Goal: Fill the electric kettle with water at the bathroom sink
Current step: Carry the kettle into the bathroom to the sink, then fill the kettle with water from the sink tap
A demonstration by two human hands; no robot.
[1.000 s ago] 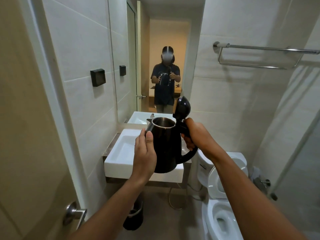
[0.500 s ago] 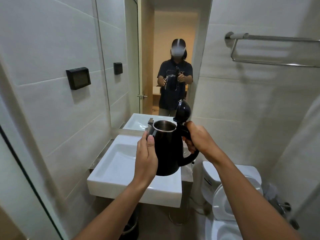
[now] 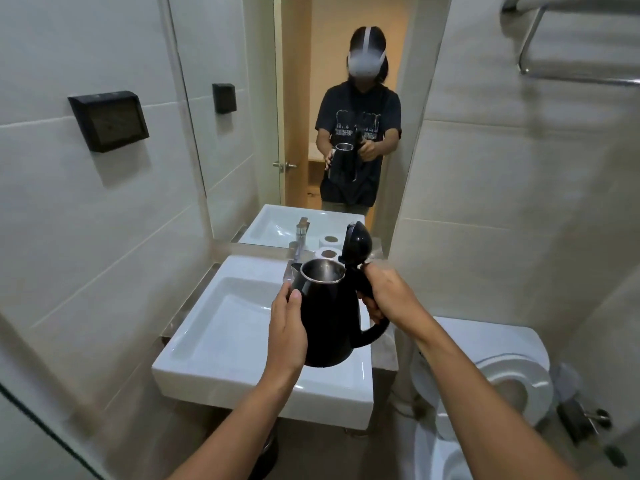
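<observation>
A black electric kettle (image 3: 329, 320) hangs upright over the right half of the white rectangular sink (image 3: 221, 327), its lid flipped up and the steel inside showing. My right hand (image 3: 384, 296) grips the kettle's handle. My left hand (image 3: 287, 327) presses flat against the kettle's left side. The chrome tap (image 3: 297, 245) stands at the back of the sink, just behind the kettle's spout. No water runs from it.
A mirror (image 3: 339, 109) behind the sink reflects a person holding the kettle. A toilet paper roll (image 3: 327, 252) sits beside the tap. A toilet (image 3: 498, 372) stands to the right, a black box (image 3: 109, 120) is on the left wall, a towel rail (image 3: 571, 39) top right.
I have stepped further into the bathroom toward the sink. The kettle, still held in both hands, now hangs over the basin close to the tap.
</observation>
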